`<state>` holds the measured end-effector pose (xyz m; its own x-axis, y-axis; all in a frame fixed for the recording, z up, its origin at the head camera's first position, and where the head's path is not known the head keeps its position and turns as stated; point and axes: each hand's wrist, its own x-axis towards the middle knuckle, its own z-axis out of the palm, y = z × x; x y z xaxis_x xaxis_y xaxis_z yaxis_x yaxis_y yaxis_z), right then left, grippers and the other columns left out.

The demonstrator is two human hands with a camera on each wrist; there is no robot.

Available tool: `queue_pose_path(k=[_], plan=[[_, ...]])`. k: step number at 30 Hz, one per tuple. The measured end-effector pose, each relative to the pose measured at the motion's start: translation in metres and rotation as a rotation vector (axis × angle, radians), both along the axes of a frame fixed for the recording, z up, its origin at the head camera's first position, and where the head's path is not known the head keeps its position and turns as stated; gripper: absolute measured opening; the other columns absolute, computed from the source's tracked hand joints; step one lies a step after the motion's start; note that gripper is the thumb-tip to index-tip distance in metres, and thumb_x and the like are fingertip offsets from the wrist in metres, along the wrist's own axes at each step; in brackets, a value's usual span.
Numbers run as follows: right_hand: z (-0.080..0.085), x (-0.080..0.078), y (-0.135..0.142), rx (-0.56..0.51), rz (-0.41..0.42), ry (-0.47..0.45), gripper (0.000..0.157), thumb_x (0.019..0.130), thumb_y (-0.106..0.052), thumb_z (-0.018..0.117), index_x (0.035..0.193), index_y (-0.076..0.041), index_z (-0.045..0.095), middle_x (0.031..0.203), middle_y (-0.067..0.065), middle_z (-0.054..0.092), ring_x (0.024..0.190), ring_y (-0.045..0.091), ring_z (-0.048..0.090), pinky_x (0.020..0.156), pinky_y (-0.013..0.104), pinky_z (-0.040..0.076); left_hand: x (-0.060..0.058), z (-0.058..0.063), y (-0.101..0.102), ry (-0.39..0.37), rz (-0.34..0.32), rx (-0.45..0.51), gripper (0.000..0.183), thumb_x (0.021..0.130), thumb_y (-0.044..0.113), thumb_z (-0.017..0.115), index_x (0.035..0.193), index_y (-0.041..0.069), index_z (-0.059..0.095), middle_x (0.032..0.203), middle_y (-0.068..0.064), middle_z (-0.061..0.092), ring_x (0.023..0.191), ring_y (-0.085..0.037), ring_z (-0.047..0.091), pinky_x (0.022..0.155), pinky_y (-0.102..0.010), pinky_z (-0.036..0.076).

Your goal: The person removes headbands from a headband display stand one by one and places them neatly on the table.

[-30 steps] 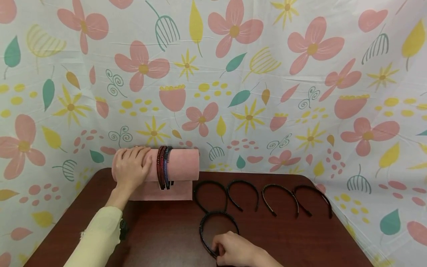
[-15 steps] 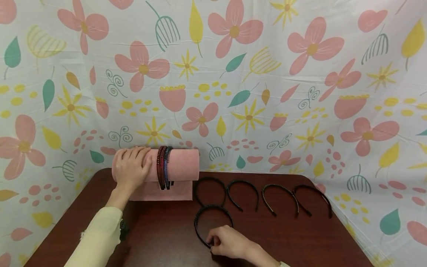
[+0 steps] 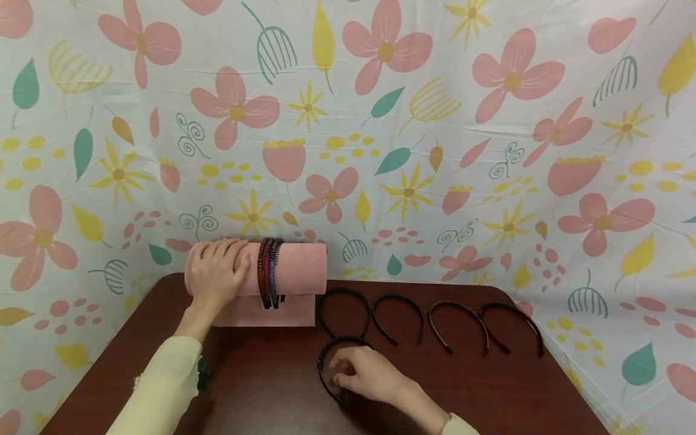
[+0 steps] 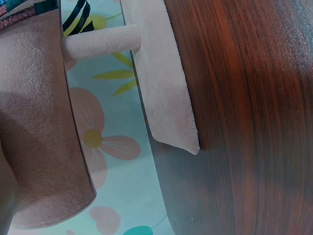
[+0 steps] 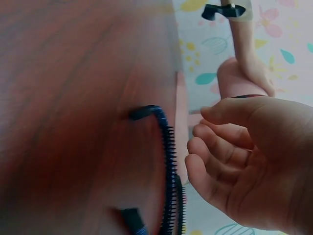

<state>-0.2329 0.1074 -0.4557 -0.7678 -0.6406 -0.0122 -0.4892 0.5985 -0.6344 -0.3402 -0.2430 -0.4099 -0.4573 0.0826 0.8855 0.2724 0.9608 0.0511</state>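
Note:
My left hand (image 3: pixel 216 269) rests on the left part of a pink plush roll (image 3: pixel 301 269), with its fingers over the top. The roll belongs to a headband stand with a flat base (image 4: pixel 161 73). Side by side around its middle sit several glittery headbands, among them a dark red headband (image 3: pixel 263 275) and a blue headband (image 3: pixel 274 275). At the front of the table lies a dark headband (image 3: pixel 321 362) with small comb teeth. Just over it hovers my right hand (image 3: pixel 370 373), fingers loosely bent and holding nothing; in the right wrist view this headband (image 5: pixel 168 147) is apart from the fingertips.
Behind the front headband, dark headbands lie in a row: a black headband (image 3: pixel 321 311) beside the stand, another black headband (image 3: pixel 399 296), a patterned headband (image 3: pixel 459 304) and a black headband (image 3: pixel 516 308) at the right. A flowered cloth (image 3: pixel 413 121) hangs behind the brown table (image 3: pixel 261 374).
My right hand first pinched the front headband and slid it up and slightly left on the table. Now it has let go and lifted off. My left hand has stayed on the roll.

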Motion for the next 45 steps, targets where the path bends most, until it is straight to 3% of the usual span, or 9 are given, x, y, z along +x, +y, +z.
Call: queue_pose_path(k=[9,16,24,28,34,45], plan=[[0.012,-0.011,-0.021,-0.081,-0.034,0.06,0.015,0.094,-0.02,0.066,0.108,-0.018,0.07,0.087,-0.014,0.064,0.066,-0.002,0.055,0.058,0.019,0.046,0.001,-0.001,0.001,0.005,0.002,0.002,0.045,0.097,0.041,0.043,0.114,0.013,0.073,0.114,-0.011,0.072,0.106,-0.034,0.065,0.103,-0.053,0.04],[0.022,-0.015,-0.037,-0.138,-0.048,0.137,0.016,0.094,-0.021,0.067,0.11,-0.021,0.068,0.091,-0.011,0.067,0.074,-0.003,0.059,0.064,0.018,0.05,0.001,-0.001,0.001,0.021,0.002,0.001,0.044,0.097,0.04,0.043,0.113,0.012,0.074,0.113,-0.011,0.072,0.105,-0.034,0.065,0.102,-0.053,0.041],[0.031,-0.022,-0.057,-0.176,-0.057,0.224,0.02,0.096,-0.023,0.064,0.115,-0.022,0.067,0.106,-0.003,0.07,0.096,0.003,0.065,0.089,0.032,0.054,0.001,-0.001,0.001,-0.009,0.017,-0.003,0.046,0.097,0.041,0.041,0.114,0.013,0.073,0.115,-0.01,0.072,0.106,-0.033,0.065,0.103,-0.051,0.039],[0.033,-0.026,-0.064,-0.197,-0.063,0.242,0.019,0.096,-0.023,0.064,0.114,-0.021,0.067,0.106,-0.004,0.07,0.094,0.003,0.064,0.087,0.034,0.055,-0.001,-0.002,0.001,0.016,0.011,0.0,0.044,0.096,0.042,0.044,0.111,0.013,0.074,0.113,-0.01,0.073,0.105,-0.033,0.065,0.102,-0.051,0.04],[0.038,-0.031,-0.076,-0.235,-0.072,0.261,0.018,0.096,-0.021,0.063,0.114,-0.019,0.068,0.101,-0.005,0.07,0.085,0.002,0.063,0.075,0.023,0.054,-0.003,-0.003,0.0,0.046,-0.003,0.006,0.043,0.095,0.042,0.046,0.11,0.013,0.074,0.111,-0.009,0.073,0.103,-0.032,0.066,0.1,-0.05,0.041],[0.043,-0.042,-0.096,-0.311,-0.093,0.288,0.021,0.095,-0.015,0.064,0.116,-0.011,0.067,0.108,0.004,0.07,0.089,0.008,0.066,0.079,0.026,0.056,-0.002,-0.002,0.001,0.032,0.009,0.002,0.043,0.095,0.041,0.045,0.11,0.014,0.074,0.111,-0.009,0.073,0.103,-0.031,0.066,0.1,-0.051,0.041]])
